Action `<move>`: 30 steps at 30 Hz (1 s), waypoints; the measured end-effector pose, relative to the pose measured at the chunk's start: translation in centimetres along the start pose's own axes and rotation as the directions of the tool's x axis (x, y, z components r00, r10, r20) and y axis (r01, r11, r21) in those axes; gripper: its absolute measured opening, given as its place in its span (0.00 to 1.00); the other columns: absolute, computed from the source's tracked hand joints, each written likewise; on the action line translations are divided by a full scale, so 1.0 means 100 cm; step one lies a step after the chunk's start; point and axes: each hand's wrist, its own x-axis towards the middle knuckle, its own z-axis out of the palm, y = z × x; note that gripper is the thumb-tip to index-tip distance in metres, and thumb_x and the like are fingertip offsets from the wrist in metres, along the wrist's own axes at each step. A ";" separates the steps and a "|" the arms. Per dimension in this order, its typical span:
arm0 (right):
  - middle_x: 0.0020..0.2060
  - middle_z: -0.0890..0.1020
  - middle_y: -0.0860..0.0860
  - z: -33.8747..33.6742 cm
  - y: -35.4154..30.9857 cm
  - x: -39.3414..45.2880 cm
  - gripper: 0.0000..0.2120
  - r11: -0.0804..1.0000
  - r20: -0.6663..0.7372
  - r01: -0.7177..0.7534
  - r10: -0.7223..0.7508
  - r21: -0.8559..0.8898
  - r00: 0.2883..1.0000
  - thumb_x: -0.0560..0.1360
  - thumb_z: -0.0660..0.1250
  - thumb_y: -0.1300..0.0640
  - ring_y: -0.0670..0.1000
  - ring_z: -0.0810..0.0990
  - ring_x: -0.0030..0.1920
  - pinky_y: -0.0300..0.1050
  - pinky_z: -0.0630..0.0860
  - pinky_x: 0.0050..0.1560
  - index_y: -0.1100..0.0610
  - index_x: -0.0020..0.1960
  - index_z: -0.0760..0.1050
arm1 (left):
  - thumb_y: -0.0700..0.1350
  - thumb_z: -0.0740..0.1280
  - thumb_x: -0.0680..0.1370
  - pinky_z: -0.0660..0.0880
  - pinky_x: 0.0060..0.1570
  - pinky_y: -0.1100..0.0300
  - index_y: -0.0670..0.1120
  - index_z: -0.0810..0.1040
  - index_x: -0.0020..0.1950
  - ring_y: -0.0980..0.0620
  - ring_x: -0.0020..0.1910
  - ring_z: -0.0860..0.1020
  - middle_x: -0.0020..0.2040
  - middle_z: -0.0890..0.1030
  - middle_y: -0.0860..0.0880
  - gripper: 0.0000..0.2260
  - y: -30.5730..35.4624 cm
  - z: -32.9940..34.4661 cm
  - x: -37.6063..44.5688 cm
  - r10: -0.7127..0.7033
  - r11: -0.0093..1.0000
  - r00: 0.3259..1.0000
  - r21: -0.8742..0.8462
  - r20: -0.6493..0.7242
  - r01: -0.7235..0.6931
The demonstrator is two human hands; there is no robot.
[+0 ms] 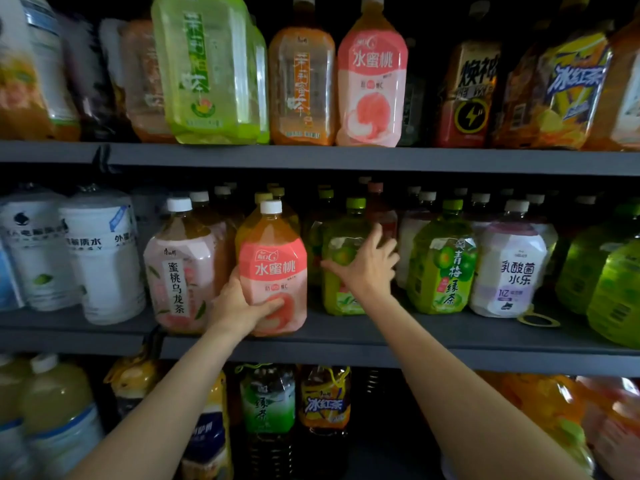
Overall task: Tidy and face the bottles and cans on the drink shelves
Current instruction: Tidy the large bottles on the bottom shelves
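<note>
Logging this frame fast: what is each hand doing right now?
Left hand: grips the pink peach bottle low on its side.
Right hand: open, fingers spread against the green bottle.

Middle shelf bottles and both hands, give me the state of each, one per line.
Peach juice bottle: upright at the shelf edge, label forward, capped.
Left hand: grips the peach juice bottle low down.
Right hand: fingers spread, on the green tea bottle.
Green tea bottle: upright, set further back.
Peach oolong bottle: upright, label forward.
</note>
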 end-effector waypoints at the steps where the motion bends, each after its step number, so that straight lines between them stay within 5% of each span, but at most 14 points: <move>1: 0.70 0.55 0.62 0.005 -0.006 -0.003 0.55 0.999 0.025 0.030 -0.031 0.022 0.999 0.65 0.74 0.41 0.64 0.58 0.69 0.62 0.63 0.65 0.56 0.76 0.41 | 0.48 0.78 0.65 0.70 0.63 0.48 0.48 0.66 0.68 0.44 0.61 0.74 0.61 0.77 0.46 0.35 0.001 0.001 -0.001 -0.002 1.000 1.000 -0.019 -0.001 0.002; 8: 0.72 0.56 0.60 0.018 0.002 -0.026 0.45 0.978 0.044 0.102 -0.112 0.183 0.993 0.72 0.68 0.45 0.62 0.58 0.69 0.58 0.62 0.66 0.54 0.77 0.43 | 0.51 0.77 0.66 0.71 0.59 0.50 0.45 0.64 0.70 0.41 0.60 0.74 0.61 0.76 0.43 0.37 0.001 0.004 -0.006 -0.038 0.997 0.997 0.066 -0.071 0.042; 11: 0.66 0.64 0.58 0.031 0.026 -0.050 0.26 0.952 -0.181 0.264 -0.235 0.155 0.955 0.75 0.64 0.65 0.58 0.66 0.64 0.50 0.70 0.61 0.57 0.71 0.62 | 0.52 0.75 0.67 0.71 0.57 0.50 0.42 0.65 0.68 0.41 0.60 0.73 0.60 0.73 0.41 0.34 0.002 0.009 -0.011 -0.034 0.991 0.991 0.122 -0.129 0.050; 15: 0.70 0.61 0.54 0.037 0.038 -0.053 0.31 0.931 -0.036 0.358 -0.357 0.069 0.934 0.71 0.58 0.76 0.55 0.65 0.66 0.40 0.69 0.55 0.55 0.69 0.67 | 0.51 0.75 0.68 0.72 0.56 0.50 0.43 0.69 0.65 0.43 0.59 0.75 0.59 0.76 0.43 0.31 0.000 0.009 -0.014 -0.019 0.996 0.990 0.085 -0.139 0.032; 19: 0.70 0.61 0.53 0.038 0.026 -0.040 0.33 0.900 0.155 0.435 -0.432 0.013 0.888 0.71 0.58 0.75 0.55 0.72 0.61 0.41 0.72 0.51 0.55 0.73 0.63 | 0.48 0.75 0.69 0.72 0.59 0.49 0.44 0.68 0.67 0.44 0.60 0.75 0.60 0.78 0.45 0.30 -0.002 0.003 -0.019 -0.010 1.000 0.993 0.025 -0.119 0.013; 22: 0.65 0.71 0.54 0.033 0.016 -0.041 0.29 0.915 0.206 0.280 -0.345 0.290 0.916 0.73 0.54 0.75 0.54 0.76 0.61 0.37 0.74 0.55 0.57 0.70 0.67 | 0.49 0.74 0.70 0.71 0.62 0.47 0.45 0.65 0.71 0.44 0.63 0.73 0.64 0.76 0.45 0.33 -0.004 0.000 -0.021 0.013 0.999 0.995 0.041 -0.102 -0.009; 25: 0.58 0.78 0.52 0.020 0.012 -0.059 0.18 0.830 0.127 0.137 -0.242 0.541 0.962 0.78 0.57 0.65 0.48 0.78 0.56 0.23 0.72 0.44 0.57 0.66 0.72 | 0.51 0.74 0.69 0.73 0.60 0.46 0.47 0.64 0.73 0.45 0.62 0.75 0.65 0.76 0.45 0.35 -0.005 0.002 -0.025 0.053 0.999 0.995 0.009 -0.085 -0.053; 30: 0.55 0.71 0.49 0.016 0.024 -0.079 0.21 0.814 -0.028 0.227 -0.251 0.534 0.967 0.74 0.69 0.54 0.47 0.76 0.53 0.44 0.78 0.51 0.56 0.64 0.69 | 0.50 0.73 0.70 0.76 0.54 0.54 0.48 0.67 0.71 0.48 0.56 0.77 0.60 0.78 0.48 0.31 0.002 0.018 -0.037 0.110 0.991 0.994 -0.071 -0.010 -0.111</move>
